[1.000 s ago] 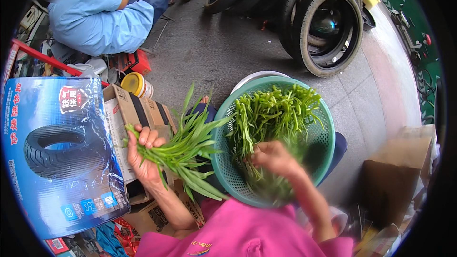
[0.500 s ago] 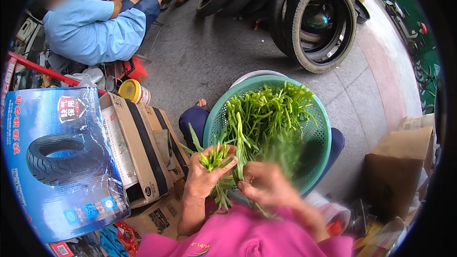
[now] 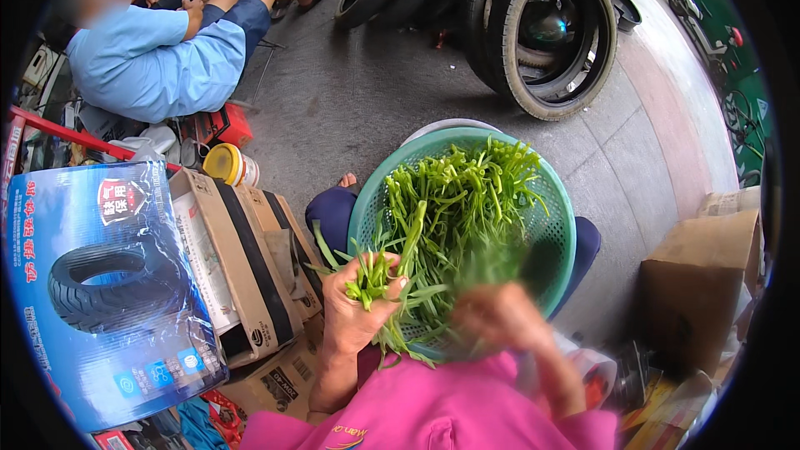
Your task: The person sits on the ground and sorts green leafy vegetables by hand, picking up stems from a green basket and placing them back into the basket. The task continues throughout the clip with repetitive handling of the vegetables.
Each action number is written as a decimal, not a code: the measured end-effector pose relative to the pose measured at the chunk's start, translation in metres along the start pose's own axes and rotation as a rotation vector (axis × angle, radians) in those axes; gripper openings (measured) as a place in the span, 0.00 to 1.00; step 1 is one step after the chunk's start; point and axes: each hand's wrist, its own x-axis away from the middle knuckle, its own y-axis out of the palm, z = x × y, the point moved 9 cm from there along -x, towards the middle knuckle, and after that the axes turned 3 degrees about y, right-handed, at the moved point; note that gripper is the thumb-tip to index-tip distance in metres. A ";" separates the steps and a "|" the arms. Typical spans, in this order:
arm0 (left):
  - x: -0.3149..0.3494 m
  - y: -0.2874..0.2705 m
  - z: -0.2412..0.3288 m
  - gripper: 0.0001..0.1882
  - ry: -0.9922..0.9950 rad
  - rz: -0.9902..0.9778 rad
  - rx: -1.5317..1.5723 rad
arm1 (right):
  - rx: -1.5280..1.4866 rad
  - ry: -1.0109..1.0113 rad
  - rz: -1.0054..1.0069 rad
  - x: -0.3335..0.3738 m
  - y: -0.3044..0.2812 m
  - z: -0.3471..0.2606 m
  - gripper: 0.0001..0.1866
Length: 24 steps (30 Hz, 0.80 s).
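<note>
A green plastic colander sits between my knees, heaped with long-stemmed leafy greens that look like water spinach. At its near left rim, my left hand is closed round a bunch of the greens, cut stem ends up and leaves hanging below. One longer stem stands up beside that hand, over the heap. My right hand is over the colander's near right part, smeared by motion. Just beyond it is a blur of green leaves, and whether its fingers hold any cannot be made out.
Left of me stand a blue box with a tyre picture and opened cardboard boxes. A yellow-lidded tub lies behind them. Tyres stand ahead. A person in light blue sits far left. Another carton is at right.
My right hand has moved right, away from my left hand and the upright stem. My left hand keeps its bunch. The whole view has shifted slightly.
</note>
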 end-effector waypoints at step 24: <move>-0.004 0.028 -0.023 0.14 -0.154 -0.239 0.127 | -0.742 0.180 0.180 -0.053 -0.022 -0.010 0.11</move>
